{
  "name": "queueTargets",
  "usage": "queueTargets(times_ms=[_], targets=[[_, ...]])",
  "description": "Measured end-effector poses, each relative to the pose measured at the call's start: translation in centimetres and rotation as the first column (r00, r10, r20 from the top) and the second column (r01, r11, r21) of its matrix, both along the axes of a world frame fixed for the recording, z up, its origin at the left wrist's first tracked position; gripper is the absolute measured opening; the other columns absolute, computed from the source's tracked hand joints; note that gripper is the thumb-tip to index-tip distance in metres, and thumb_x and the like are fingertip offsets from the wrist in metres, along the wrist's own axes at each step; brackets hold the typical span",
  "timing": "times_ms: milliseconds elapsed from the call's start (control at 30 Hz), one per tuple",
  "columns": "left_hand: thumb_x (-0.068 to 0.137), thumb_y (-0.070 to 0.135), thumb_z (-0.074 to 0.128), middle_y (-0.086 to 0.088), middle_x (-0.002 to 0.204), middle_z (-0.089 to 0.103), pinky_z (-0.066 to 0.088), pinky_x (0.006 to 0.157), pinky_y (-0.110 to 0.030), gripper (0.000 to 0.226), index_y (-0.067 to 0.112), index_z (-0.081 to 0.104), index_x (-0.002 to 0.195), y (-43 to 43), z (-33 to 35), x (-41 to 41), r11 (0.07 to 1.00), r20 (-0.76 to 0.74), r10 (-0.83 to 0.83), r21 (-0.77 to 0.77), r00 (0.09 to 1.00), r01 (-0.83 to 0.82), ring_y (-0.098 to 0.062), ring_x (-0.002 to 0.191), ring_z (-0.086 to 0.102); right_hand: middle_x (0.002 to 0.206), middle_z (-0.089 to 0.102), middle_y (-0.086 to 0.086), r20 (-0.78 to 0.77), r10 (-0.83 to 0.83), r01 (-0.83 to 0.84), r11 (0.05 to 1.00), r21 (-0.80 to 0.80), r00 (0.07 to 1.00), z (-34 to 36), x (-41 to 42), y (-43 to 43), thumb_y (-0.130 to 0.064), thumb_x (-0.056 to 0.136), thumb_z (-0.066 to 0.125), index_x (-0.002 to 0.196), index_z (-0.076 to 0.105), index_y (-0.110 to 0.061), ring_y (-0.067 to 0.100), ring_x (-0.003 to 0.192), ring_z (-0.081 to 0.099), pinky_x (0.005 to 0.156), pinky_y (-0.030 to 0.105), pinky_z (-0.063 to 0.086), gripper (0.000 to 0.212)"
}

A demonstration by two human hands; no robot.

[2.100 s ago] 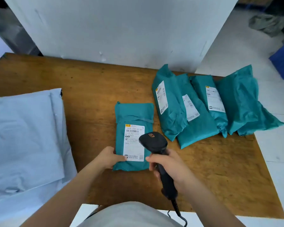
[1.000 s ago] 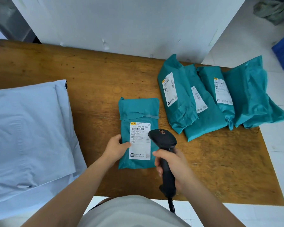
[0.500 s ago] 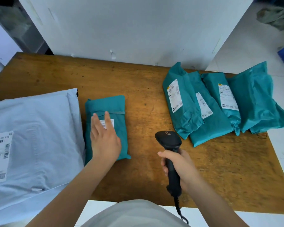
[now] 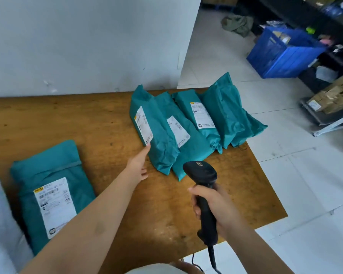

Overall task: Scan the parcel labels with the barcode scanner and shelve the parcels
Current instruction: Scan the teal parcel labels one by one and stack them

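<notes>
My left hand (image 4: 137, 167) is open, fingertips touching the nearest parcel (image 4: 156, 133) of the row on the table (image 4: 99, 123); my right hand (image 4: 216, 206) grips the scanner (image 4: 203, 186) just beside it.

Bright, soft daylight all over, no hard glare. White floor (image 4: 285, 175) on right looks brightest. Small soft shadows under teal parcels (image 4: 160, 139) and under left arm on bench (image 4: 99, 119). Middle fairly sharp; label print too fuzzy to read. Far right shelves (image 4: 329, 99) and blue crate (image 4: 281, 54) blurry. Wide lens bends and tilts straight lines near edges.
</notes>
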State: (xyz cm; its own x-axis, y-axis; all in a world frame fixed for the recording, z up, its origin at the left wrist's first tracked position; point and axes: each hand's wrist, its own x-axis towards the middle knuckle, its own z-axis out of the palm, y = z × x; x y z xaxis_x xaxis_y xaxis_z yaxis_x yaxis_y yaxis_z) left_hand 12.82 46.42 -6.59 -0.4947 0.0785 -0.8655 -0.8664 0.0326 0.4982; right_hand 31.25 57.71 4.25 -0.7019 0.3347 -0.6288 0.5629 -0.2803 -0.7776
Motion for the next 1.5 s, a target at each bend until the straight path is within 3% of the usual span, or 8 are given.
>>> queueTargets(times_ms=[233,367,433,567,667,833,1167,1500], targets=[[0.045,0.058,0.086,-0.014,0.142,0.04,0.037,0.108,-0.046,0.127,0.005,0.024,0.142,6.3,-1.4,-1.5,0.949,-0.198,-0.138,-0.307,0.97,0.072,-0.032,0.13,0.042,0.06,0.054,0.009,0.035,0.04,-0.04,0.999,0.009,0.999,0.1,0.2,5.5,-0.009,0.082,0.068,0.087,0.055,-0.004,0.018,0.044,0.045,0.045,0.026,0.039,0.015],[0.028,0.045,0.092,-0.006,0.13,0.056,0.047,0.101,-0.043,0.125,0.004,0.04,0.133,7.7,-1.8,-1.4,0.996,-0.237,0.046,-0.064,0.97,-0.063,-0.025,0.115,0.057,0.058,0.055,0.008,0.037,0.088,-0.089,0.996,0.016,0.995,0.1,0.1,8.0,-0.009,0.082,0.068,0.085,0.056,-0.005,0.018,0.043,0.046,0.046,0.027,0.039,0.013],[0.034,0.043,0.092,-0.007,0.125,0.06,0.051,0.094,-0.039,0.11,0.003,0.046,0.126,7.6,-1.1,-0.2,0.992,-0.319,0.014,-0.115,0.948,-0.054,-0.024,0.108,0.061,0.057,0.056,0.007,0.044,0.121,-0.122,0.993,0.011,0.992,-0.1,-0.1,8.8,-0.01,0.082,0.068,0.084,0.057,-0.006,0.017,0.043,0.045,0.046,0.026,0.039,0.012],[0.055,0.054,0.084,-0.006,0.117,0.058,0.05,0.082,-0.037,0.088,0.01,0.037,0.116,5.3,1.1,4.8,0.824,-0.411,-0.401,-0.553,0.819,0.125,-0.03,0.108,0.059,0.056,0.057,0.009,0.045,0.222,-0.221,0.975,-0.021,0.974,-0.5,-1.0,8.9,-0.008,0.082,0.068,0.079,0.058,-0.007,0.018,0.041,0.044,0.044,0.026,0.039,0.011],[0.047,0.064,0.081,0.0,0.109,0.064,0.053,0.082,-0.042,0.084,0.017,0.044,0.106,1.8,1.3,8.6,0.724,-0.309,-0.529,-0.65,0.79,0.231,-0.026,0.101,0.063,0.056,0.057,0.009,0.044,0.312,-0.311,0.95,-0.04,0.949,-1.0,-1.7,7.8,-0.008,0.082,0.068,0.075,0.057,-0.006,0.018,0.039,0.044,0.042,0.024,0.038,0.013],[0.062,0.039,0.085,0.007,0.116,0.064,0.05,0.084,-0.029,0.062,0.021,0.053,0.112,-4.0,0.7,13.5,0.802,-0.237,-0.456,-0.528,0.858,0.28,-0.019,0.108,0.062,0.053,0.055,0.009,0.028,0.456,-0.451,0.886,-0.104,0.889,-1.9,-2.0,4.8,-0.006,0.082,0.067,0.068,0.054,-0.006,0.018,0.037,0.042,0.04,0.023,0.036,0.019],[0.083,0.035,0.068,0.003,0.118,0.061,0.059,0.08,-0.038,0.039,0.022,0.051,0.116,-7.0,-0.2,16.5,0.968,-0.297,-0.166,-0.231,0.94,0.098,-0.017,0.102,0.064,0.043,0.053,0.006,0.021,0.517,-0.512,0.852,-0.105,0.856,-2.4,-1.4,0.4,-0.005,0.082,0.064,0.07,0.052,-0.001,0.016,0.031,0.042,0.039,0.021,0.036,0.018],[0.087,0.032,0.064,0.006,0.109,0.063,0.06,0.08,-0.034,0.03,0.021,0.054,0.113,-7.7,-0.7,16.3,0.964,-0.363,-0.191,-0.243,0.912,0.105,-0.013,0.095,0.065,0.039,0.051,0.003,0.033,0.565,-0.563,0.825,-0.053,0.824,-1.8,-1.5,-1.4,-0.006,0.083,0.063,0.057,0.054,-0.004,0.015,0.032,0.041,0.041,0.021,0.036,0.027]])
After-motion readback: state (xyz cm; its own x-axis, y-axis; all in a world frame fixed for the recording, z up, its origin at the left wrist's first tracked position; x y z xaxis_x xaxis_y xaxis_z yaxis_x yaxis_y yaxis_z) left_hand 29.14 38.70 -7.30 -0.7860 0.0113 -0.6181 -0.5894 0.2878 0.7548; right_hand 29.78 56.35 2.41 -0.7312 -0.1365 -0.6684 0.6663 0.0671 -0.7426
